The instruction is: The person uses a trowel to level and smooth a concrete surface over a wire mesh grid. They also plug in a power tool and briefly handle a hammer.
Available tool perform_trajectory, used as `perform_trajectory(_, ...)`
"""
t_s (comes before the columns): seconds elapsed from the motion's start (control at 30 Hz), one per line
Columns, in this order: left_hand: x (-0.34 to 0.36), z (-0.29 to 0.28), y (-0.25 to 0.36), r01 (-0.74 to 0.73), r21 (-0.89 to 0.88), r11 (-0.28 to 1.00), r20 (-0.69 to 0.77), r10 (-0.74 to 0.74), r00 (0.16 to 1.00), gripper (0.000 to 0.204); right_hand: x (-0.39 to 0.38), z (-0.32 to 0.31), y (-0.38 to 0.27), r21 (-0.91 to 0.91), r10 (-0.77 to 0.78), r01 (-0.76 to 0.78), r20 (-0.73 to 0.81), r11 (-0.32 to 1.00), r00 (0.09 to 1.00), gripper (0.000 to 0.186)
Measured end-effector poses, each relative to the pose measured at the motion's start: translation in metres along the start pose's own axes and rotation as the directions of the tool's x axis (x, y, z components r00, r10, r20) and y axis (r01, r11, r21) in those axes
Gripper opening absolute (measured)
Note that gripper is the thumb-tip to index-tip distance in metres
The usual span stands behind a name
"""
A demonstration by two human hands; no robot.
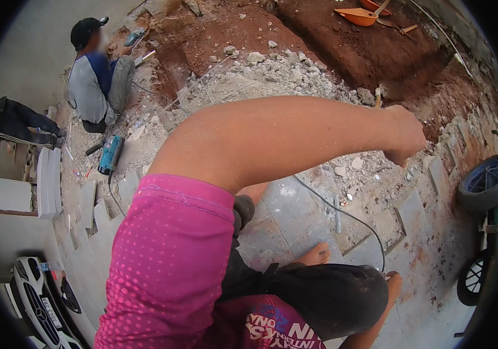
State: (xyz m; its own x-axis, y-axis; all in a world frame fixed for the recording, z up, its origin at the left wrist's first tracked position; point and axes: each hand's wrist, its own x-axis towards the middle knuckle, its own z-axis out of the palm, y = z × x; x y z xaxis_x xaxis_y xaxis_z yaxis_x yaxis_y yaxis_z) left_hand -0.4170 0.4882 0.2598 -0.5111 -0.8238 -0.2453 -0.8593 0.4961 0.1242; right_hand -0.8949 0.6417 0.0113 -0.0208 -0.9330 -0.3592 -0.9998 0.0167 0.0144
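Beyond left hand, curled, grip unclear: yellowish stub, long axis pointing away.

Sleeve: you're in hot pink here, paler dots, stitched hem!
Shirt front: white lettering across your magenta!
Trousers: yours, dark!
Foot: bare!

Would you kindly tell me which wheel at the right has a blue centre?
The upper wheel, with the thick tyre; the lower wheel shows pale spokes instead.
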Motion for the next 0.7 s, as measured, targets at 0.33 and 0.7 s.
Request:
perform_trajectory(0.33, -0.341, 0.167, 0.016, 0.457, -0.885, -0.093, 0.411, -0.618, 0.671, 0.030, 0.092, -0.107, -0.242, 0.372, -0.653, 0.610, -0.013, 0.700, 0.757, 0.032)
perform_trajectory(0.7, -0.362, 0.223, 0.046, 0.380, -0.910, -0.169, 0.415, -0.372, 0.830, 0.039, 0.048, -0.155, -0.505, -0.055, -0.912, 0.989, 0.382, 0.137, 0.147, 0.018)
